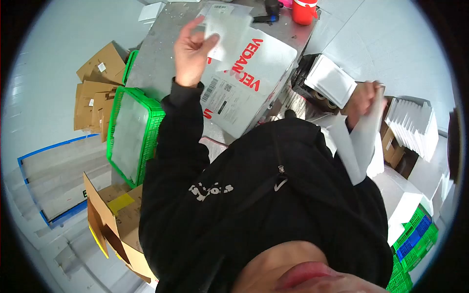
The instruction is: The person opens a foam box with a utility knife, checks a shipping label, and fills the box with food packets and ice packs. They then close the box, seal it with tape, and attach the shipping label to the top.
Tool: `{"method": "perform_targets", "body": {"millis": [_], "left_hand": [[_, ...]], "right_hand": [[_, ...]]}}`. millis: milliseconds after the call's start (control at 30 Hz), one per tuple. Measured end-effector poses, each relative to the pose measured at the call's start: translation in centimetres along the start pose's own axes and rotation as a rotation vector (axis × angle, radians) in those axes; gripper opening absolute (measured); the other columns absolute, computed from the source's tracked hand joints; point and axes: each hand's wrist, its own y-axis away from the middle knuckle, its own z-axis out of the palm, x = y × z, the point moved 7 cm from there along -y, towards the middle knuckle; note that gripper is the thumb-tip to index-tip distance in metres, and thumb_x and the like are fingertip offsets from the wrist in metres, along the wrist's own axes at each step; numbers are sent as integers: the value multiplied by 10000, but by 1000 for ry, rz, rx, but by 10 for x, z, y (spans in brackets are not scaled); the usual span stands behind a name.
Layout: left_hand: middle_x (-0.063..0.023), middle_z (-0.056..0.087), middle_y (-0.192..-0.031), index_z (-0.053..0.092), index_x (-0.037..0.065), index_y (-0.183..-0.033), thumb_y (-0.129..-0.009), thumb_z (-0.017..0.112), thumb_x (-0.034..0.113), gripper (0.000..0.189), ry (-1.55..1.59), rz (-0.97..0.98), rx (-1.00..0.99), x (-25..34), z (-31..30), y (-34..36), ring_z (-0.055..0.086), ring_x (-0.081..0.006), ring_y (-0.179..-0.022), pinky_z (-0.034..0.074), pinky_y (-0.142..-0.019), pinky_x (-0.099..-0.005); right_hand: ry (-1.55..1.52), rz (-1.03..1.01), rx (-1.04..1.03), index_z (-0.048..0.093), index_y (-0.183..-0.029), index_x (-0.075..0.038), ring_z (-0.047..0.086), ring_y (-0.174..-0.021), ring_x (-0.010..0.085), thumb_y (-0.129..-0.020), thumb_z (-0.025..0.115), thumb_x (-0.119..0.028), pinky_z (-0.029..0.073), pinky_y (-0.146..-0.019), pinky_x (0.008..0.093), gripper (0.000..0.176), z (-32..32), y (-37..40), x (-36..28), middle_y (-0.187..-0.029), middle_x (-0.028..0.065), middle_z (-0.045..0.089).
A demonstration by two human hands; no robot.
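Observation:
My left hand (192, 52) is over the metal table, pinching a thin whitish translucent sheet (227, 36) between thumb and fingers. Beneath that sheet lies a white package (254, 83) with red lettering and a printed label (222, 100). Off to the right, my right hand (362, 100) is closed on a white sheet (354, 151) that hangs down in a fold beside my black top. Motion blurs this hand a little, and its lower part is hidden behind the sheet.
Metal table (156, 53); red container (304, 12) and black tool (269, 14) at its far edge. Left: green crate (159, 115), flattened cardboard (102, 66), open cardboard box (129, 224). Right: white lid-like tray (330, 80), stacked white sheets (413, 122), green crates (420, 239).

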Motion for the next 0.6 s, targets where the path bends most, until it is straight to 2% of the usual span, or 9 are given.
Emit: {"method": "perform_targets", "body": {"millis": [67,100,133,167,267,400,500,567,600], "left_hand": [[-49,658,-772,438,-11,-1265,-788,685,-50,539,-38,-62,-21,-49,-4,-4,587,-77,-681,451,-620,-202],[-53,657,-767,417,-2,-1286,-782,690,-46,575,-96,-111,-75,-76,-5,-7,590,-83,-678,455,-618,-212],[-57,656,-762,395,8,-1307,-776,696,-43,612,-154,-159,-130,-89,-3,-8,592,-90,-674,460,-616,-221],[-57,656,-762,395,8,-1307,-776,696,-43,612,-153,-156,-129,-98,-4,-9,592,-90,-674,460,-616,-221],[-79,651,-742,396,35,-1308,-735,729,-22,665,-294,-200,-110,-119,-7,-14,603,-123,-663,475,-606,-271],[-108,659,-727,398,50,-1306,-699,755,5,705,-528,-93,-132,-101,0,-15,635,-199,-645,491,-610,-320],[-168,672,-865,385,70,-1341,-719,752,86,722,-809,-61,-216,-97,10,-11,656,-302,-713,500,-654,-389],[-257,584,-1150,370,88,-1383,-786,706,228,699,-1234,135,-240,-96,22,-7,603,-395,-1002,474,-795,-463],[-257,584,-1150,370,88,-1383,-786,706,228,699,-1222,132,-221,-93,23,-8,603,-395,-1002,474,-795,-463]], "right_hand": [[104,240,29,509,-1056,-41,443,-600,108,-940,538,-396,391,-538,231,375,7,36,33,-765,39,499],[-219,460,-361,508,-1061,-45,425,-574,97,-940,543,-412,372,-514,227,388,23,55,53,-759,35,493],[-3,508,-337,505,-1098,-31,480,-631,105,-928,561,-425,401,-563,222,432,27,72,58,-811,51,529],[214,552,-312,502,-1135,-18,534,-688,113,-916,580,-437,431,-611,218,480,32,90,60,-863,66,565],[749,420,-956,451,-1274,5,573,-1028,247,-825,657,-523,439,-899,338,723,74,120,35,-1144,165,567],[661,538,-1251,443,-1245,-19,539,-1173,327,-780,745,-389,408,-986,404,667,85,151,7,-1196,204,546],[509,472,-836,459,-1139,-71,621,-959,239,-845,689,-280,495,-811,352,428,32,147,-17,-1002,134,576],[597,285,0,423,-1143,-109,569,-574,136,-852,683,-192,464,-511,221,399,-24,133,-42,-804,76,540],[535,131,-62,412,-1171,-116,478,-507,100,-868,660,-159,389,-450,197,394,-18,118,-51,-772,54,509]]}}
